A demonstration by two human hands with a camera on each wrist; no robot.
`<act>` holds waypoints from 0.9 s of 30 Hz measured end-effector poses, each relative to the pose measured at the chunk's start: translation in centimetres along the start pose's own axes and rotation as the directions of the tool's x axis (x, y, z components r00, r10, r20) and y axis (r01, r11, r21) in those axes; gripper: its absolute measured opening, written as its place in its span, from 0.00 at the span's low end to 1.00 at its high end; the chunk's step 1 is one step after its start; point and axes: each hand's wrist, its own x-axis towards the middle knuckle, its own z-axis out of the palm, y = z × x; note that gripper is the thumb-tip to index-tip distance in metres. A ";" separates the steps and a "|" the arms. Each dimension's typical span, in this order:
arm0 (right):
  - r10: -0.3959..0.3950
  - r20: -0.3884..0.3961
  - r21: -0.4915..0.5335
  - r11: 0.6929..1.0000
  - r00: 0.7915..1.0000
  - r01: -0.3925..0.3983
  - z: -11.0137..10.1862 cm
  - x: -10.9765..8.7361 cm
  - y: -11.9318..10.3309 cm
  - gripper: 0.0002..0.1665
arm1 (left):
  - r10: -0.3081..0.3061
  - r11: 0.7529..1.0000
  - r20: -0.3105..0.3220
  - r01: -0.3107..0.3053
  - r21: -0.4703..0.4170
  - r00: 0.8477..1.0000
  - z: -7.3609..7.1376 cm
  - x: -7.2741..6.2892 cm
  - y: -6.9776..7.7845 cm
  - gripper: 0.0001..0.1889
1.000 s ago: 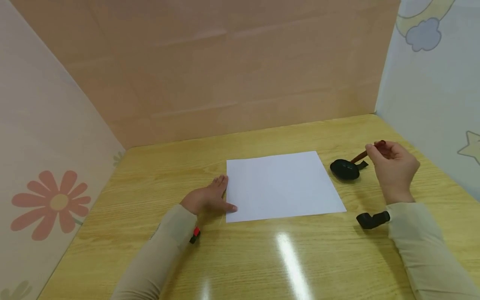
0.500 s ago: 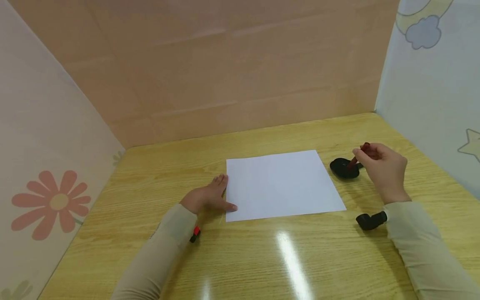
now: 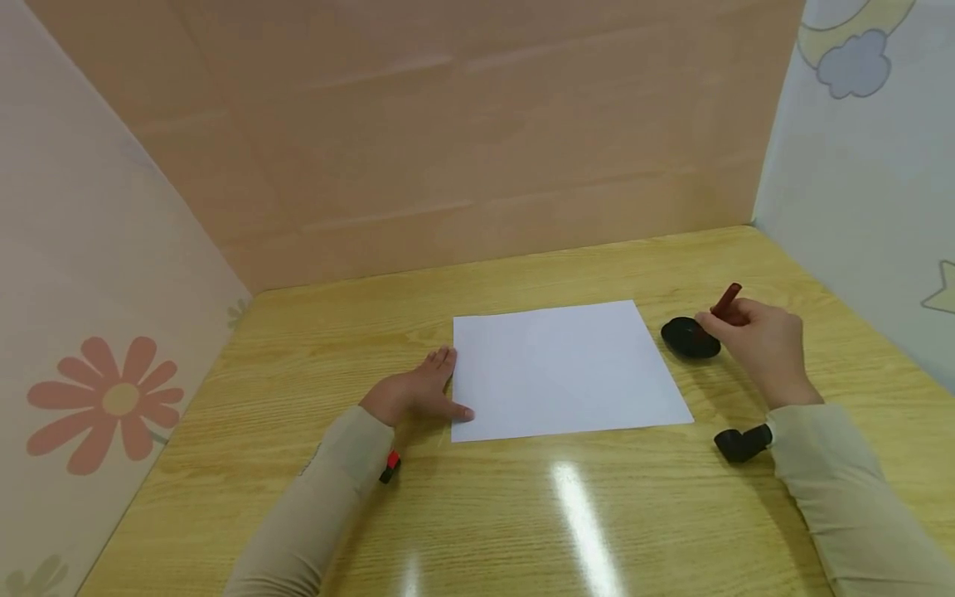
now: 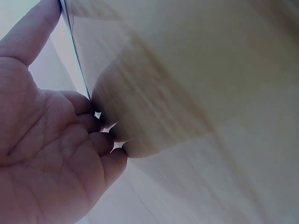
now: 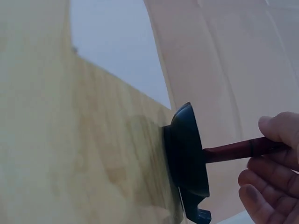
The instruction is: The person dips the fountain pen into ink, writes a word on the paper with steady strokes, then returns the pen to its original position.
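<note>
A blank white sheet of paper (image 3: 567, 373) lies on the wooden table in the head view. My left hand (image 3: 418, 390) rests at its left edge, thumb on the paper and fingers extended along the side. To the right of the sheet sits a small black dish (image 3: 682, 338) with a short tail-like handle (image 5: 198, 214). My right hand (image 3: 768, 344) pinches a dark red stick (image 3: 727, 300) between thumb and fingers. Seen from the right wrist, the stick's lower end meets the hollow of the dish, and its tip is hidden there.
A black wrist-worn device (image 3: 739, 444) juts from the right cuff. By the left cuff a small red and black piece (image 3: 390, 466) shows. Brown paper (image 3: 477, 141) covers the back, and decorated pale walls (image 3: 858, 191) stand at both sides.
My right hand has moved left and lower, bringing the stick from a slanted pose beyond the dish to a steeper one over it. The left hand and paper stay put.
</note>
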 end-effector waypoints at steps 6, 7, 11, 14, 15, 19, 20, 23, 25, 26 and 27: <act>-0.037 0.015 -0.018 0.999 0.999 0.038 0.3 0.1 0.5 0.18 | -0.010 1.000 0.001 0.010 0.026 1.000 0.2 0.2 -0.1 0.57; -0.042 0.016 -0.025 0.999 0.999 0.043 0.4 0.1 0.6 0.18 | -0.010 1.000 0.001 0.010 0.028 1.000 0.2 0.2 -0.1 0.57; -0.043 0.047 -0.038 0.998 0.998 0.044 0.6 0.3 0.8 0.19 | -0.012 1.000 0.001 0.012 0.023 1.000 0.1 0.1 0.0 0.57; -0.042 0.087 -0.049 0.998 0.995 0.046 0.8 0.3 1.0 0.21 | -0.012 1.000 0.001 0.012 0.020 1.000 0.1 0.2 -0.1 0.57; -0.037 0.102 -0.046 0.998 0.994 0.042 0.8 0.3 1.0 0.22 | -0.008 1.000 0.001 0.008 0.020 1.000 0.1 0.2 -0.1 0.57; -0.017 0.147 -0.047 0.999 0.989 0.024 0.9 0.2 1.2 0.25 | 0.000 1.000 0.001 0.000 0.031 1.000 0.2 0.4 -0.2 0.57; -0.013 0.152 -0.051 0.998 0.988 0.021 0.9 0.2 1.2 0.25 | 0.002 0.999 0.000 -0.002 0.035 1.000 0.2 0.4 -0.3 0.57; -0.003 0.166 -0.061 0.998 0.986 0.014 0.9 0.2 1.2 0.25 | 0.002 0.999 -0.003 -0.002 0.042 1.000 0.2 0.3 -0.3 0.57; -0.006 0.175 -0.069 0.997 0.985 0.018 0.9 0.3 1.3 0.25 | -0.004 0.999 -0.003 0.004 0.043 1.000 0.2 0.3 -0.2 0.57; -0.006 0.180 -0.073 0.997 0.984 0.019 0.9 0.3 1.3 0.25 | -0.005 0.999 -0.003 0.005 0.040 1.000 0.2 0.2 -0.2 0.57; -0.006 0.184 -0.076 0.997 0.983 0.021 0.9 0.4 1.3 0.25 | -0.005 0.999 -0.003 0.005 0.039 1.000 0.2 0.2 -0.2 0.57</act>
